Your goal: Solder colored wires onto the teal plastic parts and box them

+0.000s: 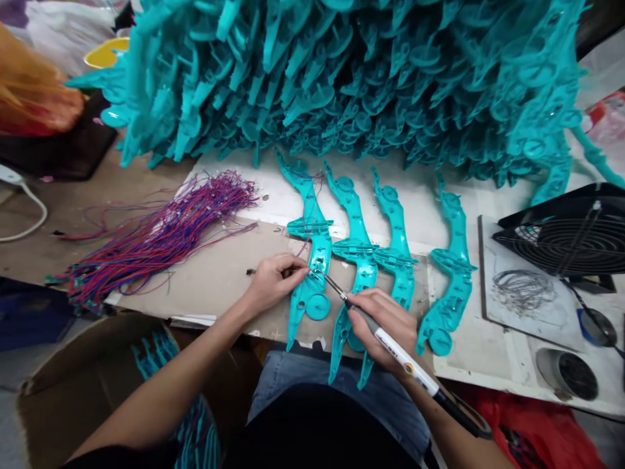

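My right hand (383, 322) is closed around a soldering iron (398, 352) with a white and grey handle. Its metal tip points up and left, reaching a turquoise plastic part (312, 260), the leftmost in a row of several. At that same spot the fingers of my left hand (273, 280) pinch together, low over the part; they seem to hold a thin wire, too small to make out fully. Fine reddish wires (312, 215) run across the upper half of this part. Just right of it lie more turquoise parts (361, 228) of the same shape.
A huge pile of turquoise parts (342, 78) rises at the back. Left lies a bundle of purple and red wires (166, 228). A black fan (561, 228), a board with thin solder wire (517, 290) and a round tin (566, 374) stand right. A cardboard box (73, 391) sits lower left.
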Tool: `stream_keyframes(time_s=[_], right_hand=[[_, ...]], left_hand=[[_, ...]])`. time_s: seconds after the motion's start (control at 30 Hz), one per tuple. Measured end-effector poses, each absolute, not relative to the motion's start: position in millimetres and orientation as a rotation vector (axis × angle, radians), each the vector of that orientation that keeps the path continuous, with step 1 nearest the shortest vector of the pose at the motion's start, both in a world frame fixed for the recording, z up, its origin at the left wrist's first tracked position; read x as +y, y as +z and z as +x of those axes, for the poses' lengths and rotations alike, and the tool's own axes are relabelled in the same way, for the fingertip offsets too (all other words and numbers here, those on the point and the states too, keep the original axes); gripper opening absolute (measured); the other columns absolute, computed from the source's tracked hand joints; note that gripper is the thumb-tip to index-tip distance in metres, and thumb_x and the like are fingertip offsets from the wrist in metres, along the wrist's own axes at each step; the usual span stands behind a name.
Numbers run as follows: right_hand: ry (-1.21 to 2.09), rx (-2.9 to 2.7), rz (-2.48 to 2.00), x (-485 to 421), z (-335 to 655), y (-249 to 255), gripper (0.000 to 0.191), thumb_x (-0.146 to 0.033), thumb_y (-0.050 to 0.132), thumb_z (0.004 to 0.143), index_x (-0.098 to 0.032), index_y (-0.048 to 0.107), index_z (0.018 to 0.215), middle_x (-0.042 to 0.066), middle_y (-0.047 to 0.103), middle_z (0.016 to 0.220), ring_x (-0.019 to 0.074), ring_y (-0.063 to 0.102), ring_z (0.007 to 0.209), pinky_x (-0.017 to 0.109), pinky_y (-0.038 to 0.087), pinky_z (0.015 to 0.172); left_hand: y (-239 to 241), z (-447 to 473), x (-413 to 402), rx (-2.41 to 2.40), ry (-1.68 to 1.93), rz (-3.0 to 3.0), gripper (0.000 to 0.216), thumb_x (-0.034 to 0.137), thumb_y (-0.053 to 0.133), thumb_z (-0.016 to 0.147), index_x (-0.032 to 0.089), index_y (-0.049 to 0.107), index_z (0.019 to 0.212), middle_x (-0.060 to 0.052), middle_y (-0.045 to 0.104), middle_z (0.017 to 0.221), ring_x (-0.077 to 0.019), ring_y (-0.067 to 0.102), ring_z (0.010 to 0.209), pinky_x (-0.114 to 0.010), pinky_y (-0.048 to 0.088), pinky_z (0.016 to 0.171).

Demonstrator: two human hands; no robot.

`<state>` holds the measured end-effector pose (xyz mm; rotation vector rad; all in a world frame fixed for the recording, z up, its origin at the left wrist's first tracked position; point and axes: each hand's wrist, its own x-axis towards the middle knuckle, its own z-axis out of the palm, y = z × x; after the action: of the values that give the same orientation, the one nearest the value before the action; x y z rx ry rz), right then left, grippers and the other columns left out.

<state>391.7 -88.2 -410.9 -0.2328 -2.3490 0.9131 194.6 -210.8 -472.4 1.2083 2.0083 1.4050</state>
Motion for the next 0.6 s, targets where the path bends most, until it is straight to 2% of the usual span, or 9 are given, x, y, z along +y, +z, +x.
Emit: stream_keyframes(time_s=[0.27,0.6], right_hand=[[0.974,-2.343,-0.289,-89.8,387.3,-415.9,0.023,-0.010,0.060,0.084,-0.020,0.068,0.104,0.005,0.068,0.083,0.0161,0.065,0.077,0.030,0.055,0.070],[0.937,-2.403,-0.218,-88.2,386.2,-420.8,0.026,-0.011,0.062,0.083,-0.020,0.067,0.107,0.007,0.069,0.087,0.0172,0.066,0.081,0.032,0.056,0.072]], left_hand=[[-472.7,195.2,-210.1,2.016,1.463,1.244,0.015,0.027,0.061,0.084,0.016,0.068,0.076,-0.002,0.061,0.066,-0.0116,0.053,0.061,-0.024,0.040,0.058],[-472.9,196.0,-210.2,2.061,1.392,1.309,0.015,0.027,0.059,0.085,0.017,0.068,0.078,-0.002,0.063,0.069,-0.0129,0.053,0.064,-0.026,0.044,0.065]])
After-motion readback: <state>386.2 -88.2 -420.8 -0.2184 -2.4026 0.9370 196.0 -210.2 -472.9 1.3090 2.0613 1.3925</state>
